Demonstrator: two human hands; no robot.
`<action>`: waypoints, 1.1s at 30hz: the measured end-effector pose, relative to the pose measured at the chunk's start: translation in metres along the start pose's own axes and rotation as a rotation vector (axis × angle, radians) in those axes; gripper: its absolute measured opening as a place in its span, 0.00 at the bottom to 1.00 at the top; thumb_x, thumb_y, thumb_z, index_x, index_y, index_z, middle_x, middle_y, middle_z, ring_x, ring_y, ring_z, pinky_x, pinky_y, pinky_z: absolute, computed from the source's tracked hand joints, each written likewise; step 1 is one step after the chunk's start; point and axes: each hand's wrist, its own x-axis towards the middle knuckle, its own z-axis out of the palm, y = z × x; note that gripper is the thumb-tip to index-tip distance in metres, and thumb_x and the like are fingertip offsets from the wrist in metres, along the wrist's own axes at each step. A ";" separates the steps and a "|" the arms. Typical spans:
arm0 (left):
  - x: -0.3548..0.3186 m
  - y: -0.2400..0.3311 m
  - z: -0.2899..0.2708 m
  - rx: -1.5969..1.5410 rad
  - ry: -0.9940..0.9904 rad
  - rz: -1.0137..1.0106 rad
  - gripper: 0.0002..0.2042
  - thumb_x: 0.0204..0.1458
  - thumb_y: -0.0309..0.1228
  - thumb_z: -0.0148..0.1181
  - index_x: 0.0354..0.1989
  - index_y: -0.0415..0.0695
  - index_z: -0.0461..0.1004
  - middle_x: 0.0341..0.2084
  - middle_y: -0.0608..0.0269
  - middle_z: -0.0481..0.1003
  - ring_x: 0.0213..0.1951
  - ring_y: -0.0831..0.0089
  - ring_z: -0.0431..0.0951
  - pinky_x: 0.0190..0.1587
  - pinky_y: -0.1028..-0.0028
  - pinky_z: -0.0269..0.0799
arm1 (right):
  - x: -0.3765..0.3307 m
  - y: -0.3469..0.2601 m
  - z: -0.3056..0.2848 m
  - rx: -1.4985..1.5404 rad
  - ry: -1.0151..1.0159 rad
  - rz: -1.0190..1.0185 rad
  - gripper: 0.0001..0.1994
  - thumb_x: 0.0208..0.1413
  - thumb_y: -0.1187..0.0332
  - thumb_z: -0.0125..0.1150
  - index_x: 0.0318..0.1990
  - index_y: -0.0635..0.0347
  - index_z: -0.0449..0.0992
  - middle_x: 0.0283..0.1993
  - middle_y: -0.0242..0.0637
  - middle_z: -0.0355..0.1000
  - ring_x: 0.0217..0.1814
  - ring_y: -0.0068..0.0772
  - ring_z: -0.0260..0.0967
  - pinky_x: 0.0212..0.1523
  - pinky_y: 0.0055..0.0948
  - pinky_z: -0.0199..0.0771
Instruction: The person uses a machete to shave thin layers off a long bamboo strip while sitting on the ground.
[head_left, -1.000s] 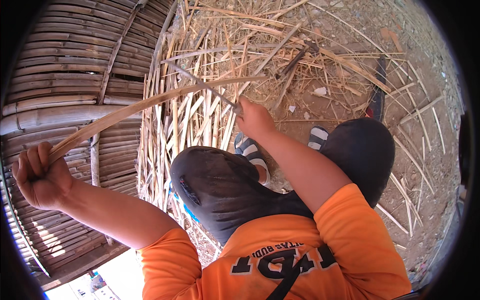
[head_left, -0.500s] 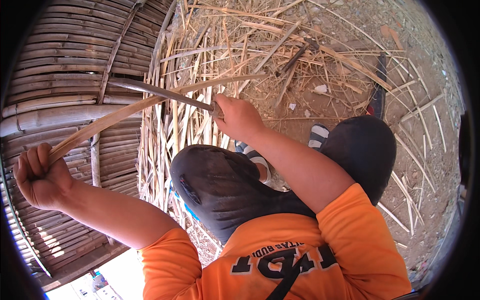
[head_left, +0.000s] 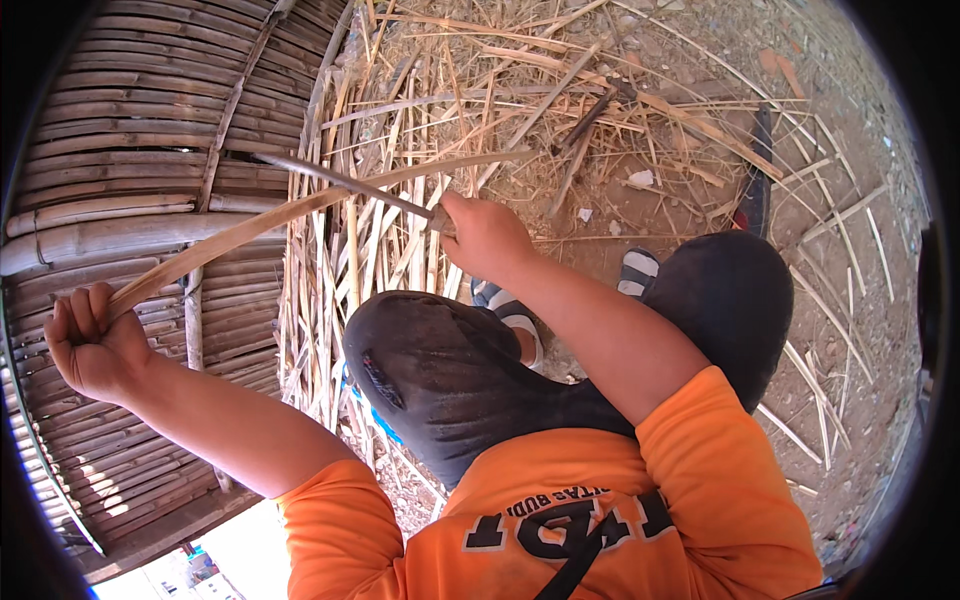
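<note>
Fingers (head_left: 85, 305) clamp bamboo strip (head_left: 250, 232); knife (head_left: 340, 183) crosses it.

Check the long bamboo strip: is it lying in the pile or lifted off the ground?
Lifted. The left hand grips one end of the bamboo strip, which slants up across the knife held by the right hand.

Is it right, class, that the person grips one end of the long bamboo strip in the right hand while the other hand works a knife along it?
Not quite: the head view shows the left hand gripping the bamboo strip; the right hand holds the knife.
</note>
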 end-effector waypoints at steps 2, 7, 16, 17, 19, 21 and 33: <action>-0.002 0.008 0.001 -0.072 -0.146 -0.056 0.19 0.49 0.17 0.52 0.15 0.51 0.53 0.14 0.73 0.47 0.17 0.79 0.47 0.24 0.74 0.46 | 0.002 -0.007 0.003 0.008 0.067 -0.168 0.15 0.48 0.67 0.66 0.42 0.58 0.70 0.31 0.47 0.75 0.35 0.55 0.76 0.36 0.49 0.76; -0.002 0.008 0.005 -0.045 -0.249 -0.031 0.19 0.50 0.17 0.51 0.15 0.51 0.53 0.14 0.73 0.48 0.17 0.79 0.47 0.24 0.74 0.46 | -0.009 0.036 0.016 0.021 -0.009 0.142 0.13 0.52 0.69 0.63 0.43 0.59 0.70 0.37 0.48 0.77 0.42 0.54 0.77 0.43 0.50 0.77; 0.005 -0.003 -0.019 0.015 0.024 0.005 0.19 0.52 0.17 0.51 0.14 0.51 0.54 0.14 0.73 0.47 0.17 0.78 0.46 0.24 0.74 0.45 | -0.012 0.047 0.013 -0.039 -0.010 0.368 0.14 0.51 0.69 0.62 0.46 0.60 0.73 0.41 0.51 0.77 0.45 0.55 0.77 0.46 0.49 0.77; 0.004 -0.002 -0.017 -0.010 -0.011 0.001 0.19 0.51 0.17 0.51 0.14 0.51 0.53 0.14 0.73 0.47 0.17 0.78 0.46 0.24 0.74 0.45 | -0.009 0.029 0.005 -0.008 -0.019 0.298 0.13 0.51 0.69 0.63 0.44 0.60 0.72 0.39 0.50 0.77 0.43 0.55 0.77 0.44 0.49 0.77; -0.001 0.004 -0.008 -0.052 -0.081 -0.011 0.19 0.50 0.17 0.52 0.14 0.52 0.53 0.14 0.73 0.47 0.17 0.79 0.46 0.24 0.74 0.45 | -0.003 0.005 0.003 0.030 -0.007 0.109 0.13 0.51 0.68 0.64 0.43 0.59 0.71 0.36 0.49 0.77 0.40 0.55 0.76 0.41 0.49 0.77; -0.004 0.008 -0.002 -0.054 -0.160 -0.017 0.19 0.48 0.17 0.52 0.13 0.53 0.52 0.14 0.74 0.47 0.17 0.79 0.46 0.24 0.74 0.45 | 0.000 -0.006 0.004 0.037 0.041 -0.127 0.14 0.50 0.68 0.65 0.43 0.59 0.70 0.32 0.50 0.76 0.39 0.57 0.76 0.39 0.48 0.76; -0.005 0.002 0.001 0.003 -0.108 0.002 0.19 0.51 0.18 0.52 0.14 0.52 0.52 0.14 0.73 0.47 0.17 0.79 0.46 0.24 0.75 0.46 | -0.009 0.081 0.017 -0.112 -0.005 0.471 0.14 0.52 0.71 0.59 0.47 0.62 0.73 0.40 0.55 0.78 0.45 0.59 0.76 0.49 0.50 0.76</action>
